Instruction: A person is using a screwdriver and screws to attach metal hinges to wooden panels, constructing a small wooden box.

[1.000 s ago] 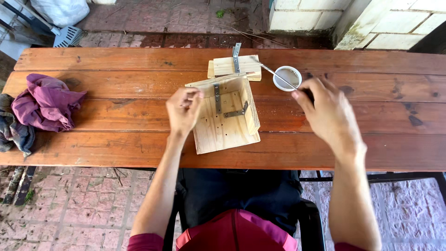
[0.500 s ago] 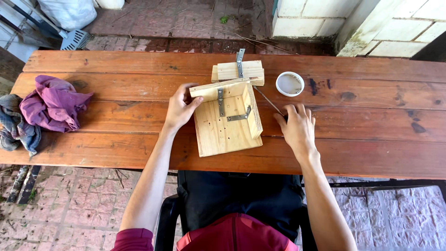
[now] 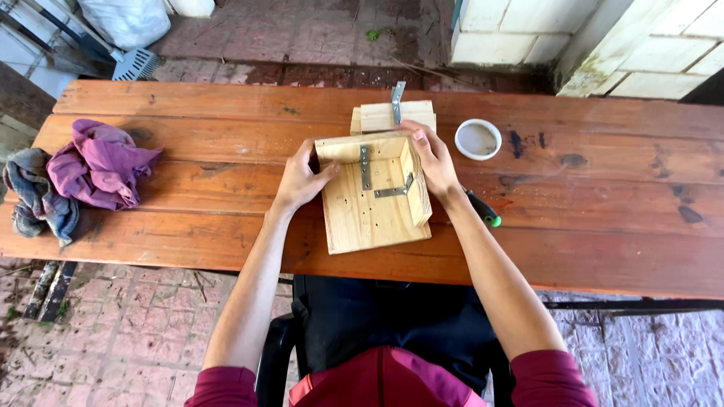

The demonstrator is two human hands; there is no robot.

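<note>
Holding the wooden box (image 3: 375,194), the left hand (image 3: 300,179) grasps its left side and the right hand (image 3: 430,158) grasps its right wall; a white lid (image 3: 478,139) lies right of the box.

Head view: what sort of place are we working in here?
Likely an outdoor patio or yard used as a makeshift woodworking spot: a weathered plank table stands on brick paving beside a whitewashed block wall, with both hands on a wooden corner assembly.
</note>
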